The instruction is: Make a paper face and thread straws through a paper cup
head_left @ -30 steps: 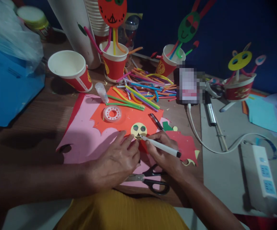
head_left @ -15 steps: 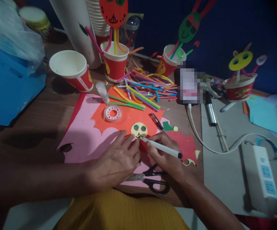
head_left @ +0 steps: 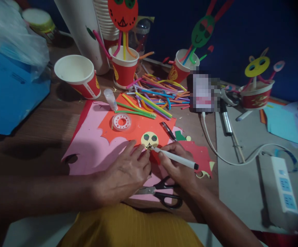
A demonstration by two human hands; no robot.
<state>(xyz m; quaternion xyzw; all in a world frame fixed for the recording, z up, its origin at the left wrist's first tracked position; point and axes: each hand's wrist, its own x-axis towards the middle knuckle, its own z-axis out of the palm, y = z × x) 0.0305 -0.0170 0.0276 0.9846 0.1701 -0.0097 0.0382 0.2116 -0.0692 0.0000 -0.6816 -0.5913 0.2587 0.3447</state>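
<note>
A round pale-yellow paper face (head_left: 149, 138) with green-and-grey eyes and a black mouth lies on the orange paper (head_left: 138, 125). My right hand (head_left: 176, 164) is closed around a white marker (head_left: 177, 159), its tip at the mouth. My left hand (head_left: 132, 164) lies flat, fingers stretched out, with its fingertips at the face's lower left edge. Beneath the hands is pink paper (head_left: 87, 137). Black-handled scissors (head_left: 161, 192) lie between my wrists, partly covered by the left hand. A black pen (head_left: 168, 130) rests just beyond my right hand.
Behind the papers lie a tape roll (head_left: 121, 122), a small clear tube (head_left: 110, 99) and many coloured straws (head_left: 159, 92). Paper cups (head_left: 77, 77) stand at the back, some holding paper-face figures. A phone (head_left: 203, 91) with a white cable (head_left: 227, 163) and a power strip (head_left: 286, 185) are right.
The marker and my right hand have shifted very slightly at the mouth, where the black lines look a little fuller. My left hand stays in place.
</note>
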